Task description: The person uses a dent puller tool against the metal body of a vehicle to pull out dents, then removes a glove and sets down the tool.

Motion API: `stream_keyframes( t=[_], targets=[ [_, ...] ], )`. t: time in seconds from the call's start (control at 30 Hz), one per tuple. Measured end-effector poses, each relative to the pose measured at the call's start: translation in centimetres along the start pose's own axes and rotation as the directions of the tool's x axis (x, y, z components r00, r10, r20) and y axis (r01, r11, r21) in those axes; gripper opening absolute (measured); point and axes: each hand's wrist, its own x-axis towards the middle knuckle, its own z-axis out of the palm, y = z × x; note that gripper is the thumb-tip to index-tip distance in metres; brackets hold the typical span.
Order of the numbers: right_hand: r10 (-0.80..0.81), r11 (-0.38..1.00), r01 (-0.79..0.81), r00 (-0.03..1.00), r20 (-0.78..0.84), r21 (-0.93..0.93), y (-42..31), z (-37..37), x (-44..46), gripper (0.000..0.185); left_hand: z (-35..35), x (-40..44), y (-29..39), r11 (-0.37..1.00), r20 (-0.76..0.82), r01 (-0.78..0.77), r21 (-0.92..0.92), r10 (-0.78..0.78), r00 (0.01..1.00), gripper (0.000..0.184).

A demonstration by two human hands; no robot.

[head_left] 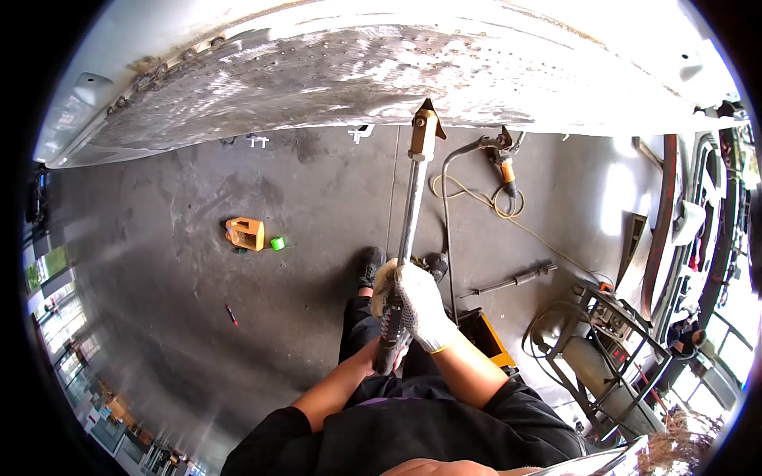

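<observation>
A long metal rod tool with a brass-coloured, pointed head and a dark handle stands out in front of me. The tip of its head overlaps the lower edge of a scraped metal panel marked with rows of small spots; whether they touch, I cannot tell. My left hand, in a glove, is wrapped round the tool near its handle. My right hand, in a white dotted glove, closes round it from the right, partly covering the left.
An orange angle grinder with a cord lies on the floor. A cut orange jug, a green cap and a red marker lie left. Right are a rod tool, a wheeled machine and another person.
</observation>
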Motion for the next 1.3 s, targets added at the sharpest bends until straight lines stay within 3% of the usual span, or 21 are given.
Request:
stream_keyframes(
  t=[0.67,1.3],
  targets=[
    [0.002,1.0,-0.002,1.0,0.004,0.028,-0.1,0.0,0.5,0.053,2.4,-0.3,1.4,0.995,-0.091,0.053,0.08,-0.046,0.995,0.04],
    [-0.019,0.999,0.019,1.0,-0.012,0.027,0.0,0.4,0.7,0.057,0.2,0.9,0.8,0.994,-0.076,0.111,0.02,-0.11,0.991,0.039]
  ],
)
